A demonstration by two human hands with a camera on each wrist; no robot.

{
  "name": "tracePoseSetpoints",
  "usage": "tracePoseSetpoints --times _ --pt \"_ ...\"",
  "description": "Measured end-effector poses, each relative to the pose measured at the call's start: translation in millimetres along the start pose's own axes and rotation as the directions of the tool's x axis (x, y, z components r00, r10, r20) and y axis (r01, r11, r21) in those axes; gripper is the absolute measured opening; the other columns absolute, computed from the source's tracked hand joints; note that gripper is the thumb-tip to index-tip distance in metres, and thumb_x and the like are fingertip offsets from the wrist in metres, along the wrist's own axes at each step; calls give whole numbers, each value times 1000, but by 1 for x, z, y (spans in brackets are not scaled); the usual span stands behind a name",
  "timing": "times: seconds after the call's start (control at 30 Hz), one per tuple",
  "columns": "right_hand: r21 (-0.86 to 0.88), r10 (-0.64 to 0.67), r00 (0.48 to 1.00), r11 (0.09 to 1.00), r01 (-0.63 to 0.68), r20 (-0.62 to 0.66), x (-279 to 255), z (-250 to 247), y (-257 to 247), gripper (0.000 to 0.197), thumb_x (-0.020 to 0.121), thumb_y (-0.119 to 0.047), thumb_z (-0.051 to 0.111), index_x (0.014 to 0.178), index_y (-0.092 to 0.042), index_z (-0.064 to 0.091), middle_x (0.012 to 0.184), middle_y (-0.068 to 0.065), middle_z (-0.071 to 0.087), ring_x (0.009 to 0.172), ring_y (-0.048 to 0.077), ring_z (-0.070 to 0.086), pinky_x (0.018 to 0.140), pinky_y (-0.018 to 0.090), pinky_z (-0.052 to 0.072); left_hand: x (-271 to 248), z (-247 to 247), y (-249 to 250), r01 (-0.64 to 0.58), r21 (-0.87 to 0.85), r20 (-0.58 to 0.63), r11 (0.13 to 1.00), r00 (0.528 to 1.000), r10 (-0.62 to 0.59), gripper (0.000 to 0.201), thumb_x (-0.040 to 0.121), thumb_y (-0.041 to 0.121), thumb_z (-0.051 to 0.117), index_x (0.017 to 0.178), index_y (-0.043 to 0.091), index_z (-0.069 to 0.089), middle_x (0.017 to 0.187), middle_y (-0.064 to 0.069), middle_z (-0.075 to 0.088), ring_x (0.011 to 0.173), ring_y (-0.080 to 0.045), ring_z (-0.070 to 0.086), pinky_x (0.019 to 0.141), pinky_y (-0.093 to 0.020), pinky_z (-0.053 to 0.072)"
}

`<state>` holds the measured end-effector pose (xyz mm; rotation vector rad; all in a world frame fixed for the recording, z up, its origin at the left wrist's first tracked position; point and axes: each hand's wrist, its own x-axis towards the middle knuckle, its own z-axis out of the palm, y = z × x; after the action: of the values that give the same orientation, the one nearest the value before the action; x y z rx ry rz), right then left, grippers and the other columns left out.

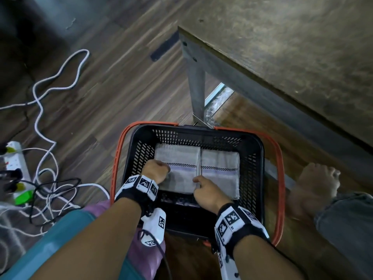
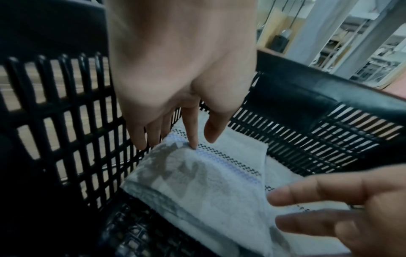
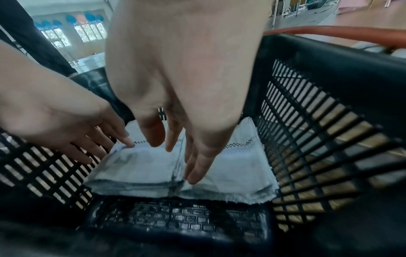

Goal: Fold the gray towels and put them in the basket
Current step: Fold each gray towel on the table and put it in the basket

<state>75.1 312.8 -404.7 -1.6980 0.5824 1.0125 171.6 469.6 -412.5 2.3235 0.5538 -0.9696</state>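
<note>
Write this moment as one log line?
left hand: touching left towel | right hand: open over towels | basket: two folded towels inside

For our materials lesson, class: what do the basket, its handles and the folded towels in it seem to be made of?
Basket: probably moulded plastic, black with a slight sheen; its walls are a slotted lattice.
Handles: likely plastic too, smooth orange-red loops.
Folded towels: woven cloth, likely cotton, matte pale gray with a soft nap, frayed edge and a checked band.
</note>
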Motion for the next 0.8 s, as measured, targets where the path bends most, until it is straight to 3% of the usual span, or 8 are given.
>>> tracePoseSetpoints --times 0.13,0.23,0.37,0.47,0.53,0.6,0.7,0.8 --pt "-16 21 998 1000 -20 61 2 6 13 57 98 -10 40 154 -16 35 156 11 39 132 31 50 105 34 42 -1 2 2 15 70 -98 997 995 -8 21 93 9 60 105 -4 72 103 -20 71 99 -34 68 80 -31 51" --pt "22 11 995 1000 -13 103 4 12 12 62 97 -11 40 157 -19 29 158 10 36 133 31 48 104 32 42 -2 3 3 32 121 -184 992 983 -9 30 90 3 62 120 1 63 119 -16 65 111 -32 62 89 -31 48" --pt "0 6 994 1000 -6 110 7 12 8 64 97 -11 40 159 -21 28 163 7 31 140 27 41 100 24 38 -2 7 0 26 245 -137 969 991 8 38 91 2 60 129 0 59 133 -17 57 118 -31 60 96 -31 48" --pt "-39 -1 998 999 3 58 7 11 8 58 96 -12 43 154 -17 37 158 9 37 135 29 46 110 33 41 -8 15 1 -26 370 -152 929 984 89 32 91 4 59 123 3 63 146 -17 34 124 -34 50 103 -35 46" --pt "-82 -14 1000 997 16 19 7 10 9 48 96 -12 44 144 -12 47 148 12 47 125 31 53 107 38 45 -13 20 3 -60 429 -186 901 971 153 27 89 4 58 116 5 65 142 -16 26 128 -34 36 102 -34 41" --pt "-115 -13 1000 993 14 3 6 8 8 41 97 -15 45 137 -12 51 140 12 52 119 30 55 100 35 46 -15 21 4 -98 488 -88 867 983 161 36 90 4 56 125 7 60 141 -14 25 131 -33 32 104 -33 39" --pt "-117 -7 1000 993 8 9 4 6 4 36 98 -19 45 133 -16 53 138 11 55 117 28 55 97 32 45 -16 18 4 -167 482 91 860 986 141 56 91 2 54 146 8 40 150 -15 23 136 -33 38 108 -36 42" --pt "-137 -38 999 990 36 -11 -1 4 -8 32 98 -21 47 129 -16 56 136 10 57 113 26 56 91 29 44 -18 9 1 -207 426 125 881 978 169 66 92 1 53 153 12 31 157 -13 21 135 -32 45 104 -31 46"
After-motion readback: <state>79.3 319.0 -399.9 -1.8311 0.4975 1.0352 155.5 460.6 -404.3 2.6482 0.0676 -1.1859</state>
